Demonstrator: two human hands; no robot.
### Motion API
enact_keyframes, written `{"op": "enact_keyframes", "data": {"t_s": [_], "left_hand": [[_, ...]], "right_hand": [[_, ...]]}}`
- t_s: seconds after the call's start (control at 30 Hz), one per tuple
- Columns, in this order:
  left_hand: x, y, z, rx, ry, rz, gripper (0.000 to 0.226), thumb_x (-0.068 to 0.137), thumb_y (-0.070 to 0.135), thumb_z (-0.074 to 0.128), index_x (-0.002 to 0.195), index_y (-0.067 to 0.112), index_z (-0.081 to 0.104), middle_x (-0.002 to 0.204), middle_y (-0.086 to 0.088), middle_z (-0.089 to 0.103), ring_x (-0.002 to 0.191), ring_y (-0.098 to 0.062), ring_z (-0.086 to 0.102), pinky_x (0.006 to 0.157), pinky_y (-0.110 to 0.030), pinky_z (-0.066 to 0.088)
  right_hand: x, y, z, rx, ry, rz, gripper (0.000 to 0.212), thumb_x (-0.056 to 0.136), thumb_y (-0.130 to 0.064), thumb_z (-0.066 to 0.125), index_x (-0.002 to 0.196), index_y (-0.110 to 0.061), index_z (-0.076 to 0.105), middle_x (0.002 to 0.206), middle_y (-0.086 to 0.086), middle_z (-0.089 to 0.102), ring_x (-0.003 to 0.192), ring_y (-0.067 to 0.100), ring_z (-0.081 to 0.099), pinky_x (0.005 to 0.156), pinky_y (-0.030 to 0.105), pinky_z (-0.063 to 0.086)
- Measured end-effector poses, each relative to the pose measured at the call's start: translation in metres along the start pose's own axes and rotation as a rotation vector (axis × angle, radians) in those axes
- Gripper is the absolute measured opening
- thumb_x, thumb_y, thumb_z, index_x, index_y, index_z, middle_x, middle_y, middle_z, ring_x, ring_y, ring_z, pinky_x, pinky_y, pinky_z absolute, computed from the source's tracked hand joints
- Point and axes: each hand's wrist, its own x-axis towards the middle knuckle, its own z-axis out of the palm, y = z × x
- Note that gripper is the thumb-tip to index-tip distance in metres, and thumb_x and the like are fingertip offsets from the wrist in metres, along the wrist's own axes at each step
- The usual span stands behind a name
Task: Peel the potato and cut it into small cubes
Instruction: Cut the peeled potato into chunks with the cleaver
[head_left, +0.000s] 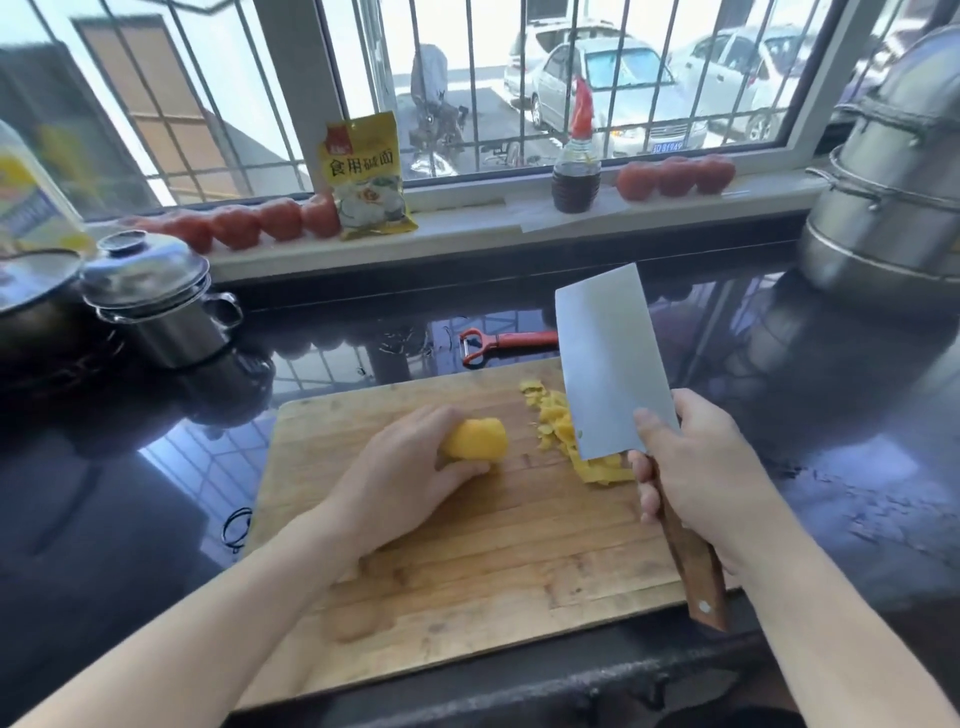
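Right grip (691, 467) holds cleaver (608, 364), blade pointing away.

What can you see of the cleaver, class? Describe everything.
The cleaver has a broad, rectangular, grey metal blade and a brown wooden handle with a pale rivet near its end. The right hand grips the handle, thumb on the blade, holding it raised and pointing away, above the peelings on the cutting board.

potato (477, 440) half under fingers (415, 441), peeler (506, 341) handle behind cleaver (608, 364)
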Motion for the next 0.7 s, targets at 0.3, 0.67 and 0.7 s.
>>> {"op": "enact_keyframes", "data": {"t_s": [0.3, 0.67, 0.7], "left_hand": [[-0.033, 0.015, -0.032, 0.020, -0.346, -0.487, 0.044, 0.098, 0.067, 0.039, 0.094, 0.029, 0.062, 0.075, 0.004, 0.070, 0.062, -0.016, 0.065, 0.058, -0.037, 0.054], [-0.085, -0.008, -0.012, -0.148, -0.145, -0.237, 0.075, 0.081, 0.051, 0.080, 0.146, 0.044, 0.043, 0.123, 0.045, 0.034, 0.123, 0.011, 0.029, 0.111, -0.025, 0.027], [-0.082, -0.005, -0.007, -0.134, -0.084, -0.257, 0.076, 0.078, 0.051, 0.082, 0.144, 0.042, 0.045, 0.119, 0.043, 0.034, 0.119, 0.009, 0.029, 0.110, -0.027, 0.028]], "right_hand": [[-0.002, -0.004, 0.020, -0.041, -0.081, 0.002, 0.018, 0.106, -0.024, 0.044, 0.102, -0.022, 0.061, 0.063, 0.005, 0.056, 0.046, 0.022, 0.048, 0.047, 0.034, 0.050], [-0.014, -0.012, 0.055, -0.025, -0.209, 0.072, 0.018, 0.105, -0.019, 0.044, 0.105, -0.019, 0.062, 0.061, 0.004, 0.058, 0.047, 0.022, 0.052, 0.048, 0.035, 0.049], [-0.015, -0.014, 0.059, -0.034, -0.225, 0.064, 0.019, 0.105, -0.019, 0.043, 0.105, -0.021, 0.062, 0.062, 0.005, 0.058, 0.047, 0.022, 0.053, 0.049, 0.036, 0.049]]}}
